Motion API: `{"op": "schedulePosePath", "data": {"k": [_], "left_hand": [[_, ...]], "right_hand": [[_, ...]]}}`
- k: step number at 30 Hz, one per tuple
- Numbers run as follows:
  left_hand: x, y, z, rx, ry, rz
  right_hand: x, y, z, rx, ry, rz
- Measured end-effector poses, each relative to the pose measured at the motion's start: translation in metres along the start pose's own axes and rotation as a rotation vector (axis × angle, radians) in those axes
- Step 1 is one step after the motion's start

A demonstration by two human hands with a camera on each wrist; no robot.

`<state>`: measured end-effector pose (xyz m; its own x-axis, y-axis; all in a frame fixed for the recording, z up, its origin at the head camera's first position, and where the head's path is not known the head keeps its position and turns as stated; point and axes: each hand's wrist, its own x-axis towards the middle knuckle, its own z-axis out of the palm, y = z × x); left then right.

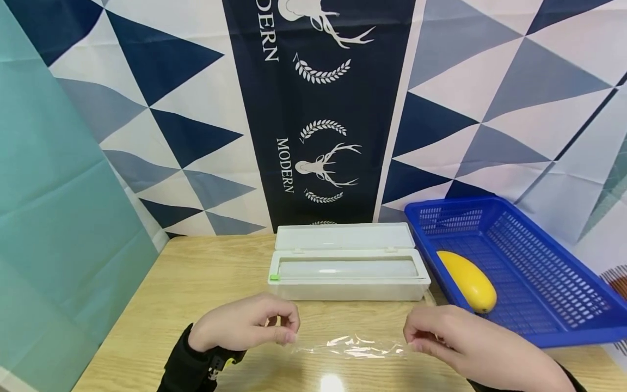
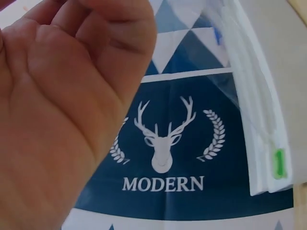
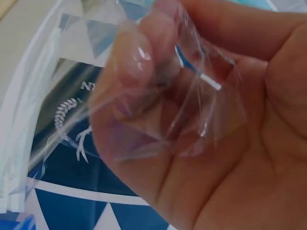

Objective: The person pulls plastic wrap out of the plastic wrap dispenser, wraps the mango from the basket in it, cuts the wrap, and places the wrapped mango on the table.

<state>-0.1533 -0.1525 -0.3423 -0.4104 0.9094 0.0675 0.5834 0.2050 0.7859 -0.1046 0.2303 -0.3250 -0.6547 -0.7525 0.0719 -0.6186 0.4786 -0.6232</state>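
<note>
A sheet of clear plastic wrap [image 1: 360, 347] stretches between the two hands, low in front of a white wrap dispenser [image 1: 348, 292]. The left hand [image 1: 250, 321] pinches its left end between thumb and curled fingers. At the other end the right hand [image 1: 460, 338] grips the film, whose crumpled part [image 3: 192, 139] lies over the fingers and palm in the right wrist view. The dispenser's lid [image 1: 345, 237] stands raised at the back, with a roll [image 1: 348, 268] inside and a green slider [image 1: 275, 277] at the left of its front edge.
A blue plastic basket [image 1: 553, 256] stands on the right, close beside the dispenser, and holds a yellow oval fruit [image 1: 467, 281]. Patterned cloth [image 1: 338, 92] hangs behind the wooden table [image 1: 206, 272]. A teal sheet [image 1: 59, 218] borders the left side.
</note>
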Motion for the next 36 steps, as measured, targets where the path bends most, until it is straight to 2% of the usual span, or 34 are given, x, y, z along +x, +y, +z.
{"op": "schedulePosePath", "data": {"k": [3,6,10,12,19,22,26,31,36], "left_hand": [[-0.002,-0.002,0.004,-0.013,-0.031,-0.01],[-0.003,-0.006,0.011,-0.023,-0.078,-0.014],[-0.003,-0.014,0.024,-0.007,-0.131,0.026],[-0.004,-0.018,0.03,0.002,-0.147,0.026],[-0.005,-0.029,0.046,0.097,-0.185,-0.042],[-0.004,-0.036,0.052,0.096,-0.207,-0.073],[-0.002,-0.05,0.059,0.045,-0.217,-0.143],[-0.003,-0.065,0.067,-0.03,-0.201,-0.226],[-0.004,-0.074,0.071,-0.038,-0.191,-0.253]], "right_hand": [[0.002,0.001,0.005,0.023,-0.061,0.002],[0.004,0.005,0.013,0.029,-0.091,-0.068],[0.005,0.013,0.024,0.043,-0.142,-0.12],[0.005,0.018,0.031,0.042,-0.164,-0.126],[0.004,0.037,0.054,-0.002,-0.156,-0.241],[0.005,0.044,0.062,-0.001,-0.154,-0.252],[0.006,0.053,0.069,0.026,-0.159,-0.229],[0.005,0.063,0.077,0.075,-0.177,-0.109],[0.004,0.069,0.085,0.137,-0.207,0.014]]}}
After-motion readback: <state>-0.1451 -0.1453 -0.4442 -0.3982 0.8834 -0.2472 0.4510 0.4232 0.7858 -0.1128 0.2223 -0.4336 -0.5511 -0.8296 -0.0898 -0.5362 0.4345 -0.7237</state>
